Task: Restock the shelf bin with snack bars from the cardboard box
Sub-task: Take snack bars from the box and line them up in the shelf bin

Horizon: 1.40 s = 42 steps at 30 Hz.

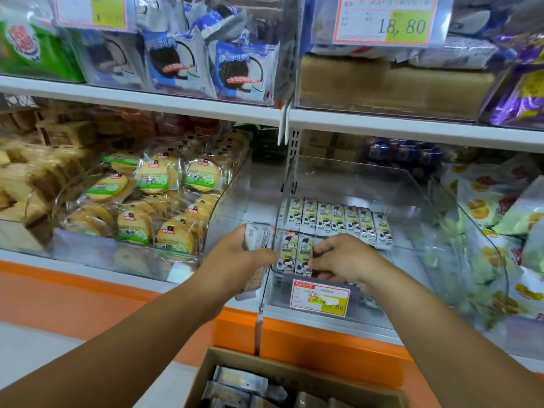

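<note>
**Item 1, 6 o'clock, nearest.** Cardboard box point(297, 375), flaps open. Wrapped snack bars point(240, 379) lie loose inside. It sits well below and apart from both hands.

**Item 2, centre, 9 o'clock side.** Left hand point(235, 256) is clenched round a bundle of bars point(259, 238). The bundle's long axis runs roughly 1 to 7 o'clock. It is held just outside the left wall of the bin, not inside it.

**Item 3, centre, 3 o'clock side.** Right hand point(343, 257) is inside the bin. Its fingers are curled down onto the bar at the open end of the front row point(294, 256), pinching or steadying it. Which of the two cannot be told.

**Item 4.** Clear plastic shelf bin point(391, 187), with a price tag point(321, 297) on its front lip.
- Front row: a few bars, side by side, long axes running 12 to 6 o'clock.
- Bare bin floor runs on from the right hand toward 3 o'clock.

**Item 5, 12 o'clock of the hands.** Back row point(338, 220), about eight bars with the same 12-to-6 lie, filling most of the width.

**Item 6, farther off, 10 o'clock.** Round biscuit packets point(164, 178) in the neighbouring bin.

**Note on the coming move (a judgement).**
- The vacant slot lies at 3 o'clock of the right hand, which is the nearer hand.
- The left-hand bundle is at 9 o'clock of that slot. A bar must cross the bin wall rightward and turn slightly to match the 12-to-6 lie.
</note>
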Each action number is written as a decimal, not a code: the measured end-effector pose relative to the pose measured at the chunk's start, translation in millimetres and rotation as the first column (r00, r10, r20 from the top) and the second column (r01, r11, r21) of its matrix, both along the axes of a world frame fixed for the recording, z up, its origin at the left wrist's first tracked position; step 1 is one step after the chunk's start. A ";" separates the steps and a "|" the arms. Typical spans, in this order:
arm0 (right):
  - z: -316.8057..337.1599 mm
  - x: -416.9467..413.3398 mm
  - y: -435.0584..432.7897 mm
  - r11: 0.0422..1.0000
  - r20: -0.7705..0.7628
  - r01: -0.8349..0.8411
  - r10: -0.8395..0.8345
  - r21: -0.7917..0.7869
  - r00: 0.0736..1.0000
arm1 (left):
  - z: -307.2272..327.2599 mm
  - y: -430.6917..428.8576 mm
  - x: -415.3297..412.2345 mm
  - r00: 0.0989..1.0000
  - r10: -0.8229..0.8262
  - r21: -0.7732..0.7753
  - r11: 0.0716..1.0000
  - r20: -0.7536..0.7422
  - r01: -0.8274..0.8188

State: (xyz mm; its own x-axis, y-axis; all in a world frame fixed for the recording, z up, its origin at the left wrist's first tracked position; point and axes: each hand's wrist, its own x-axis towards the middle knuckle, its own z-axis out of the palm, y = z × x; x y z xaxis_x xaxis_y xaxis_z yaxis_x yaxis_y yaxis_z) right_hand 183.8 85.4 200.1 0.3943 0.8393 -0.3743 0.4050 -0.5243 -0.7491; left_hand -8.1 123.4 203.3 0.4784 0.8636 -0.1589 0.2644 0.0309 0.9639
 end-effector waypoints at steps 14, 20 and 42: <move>38.6 -23.1 -55.4 0.860 0.137 -0.166 0.113 0.483 0.984 | 24.3 -11.0 3.9 0.951 0.136 -0.124 0.987 0.276 -0.105; 32.1 -51.9 -72.8 0.847 0.081 -0.204 0.189 0.491 0.979 | 30.4 -24.3 5.6 0.938 0.042 0.028 0.998 0.344 -0.055; 56.2 -12.5 -66.1 0.837 -0.223 -0.007 0.155 0.548 0.962 | 28.7 -15.5 -2.1 0.957 -0.087 0.150 0.988 0.276 0.046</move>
State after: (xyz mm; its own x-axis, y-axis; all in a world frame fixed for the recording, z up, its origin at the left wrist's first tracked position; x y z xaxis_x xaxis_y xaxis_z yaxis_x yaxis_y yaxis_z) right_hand 171.3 19.4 256.3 0.2714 0.9599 0.0700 0.1901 0.0178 -0.9816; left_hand -10.2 107.9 232.0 0.5432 0.8323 0.1108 -0.0207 -0.1187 0.9927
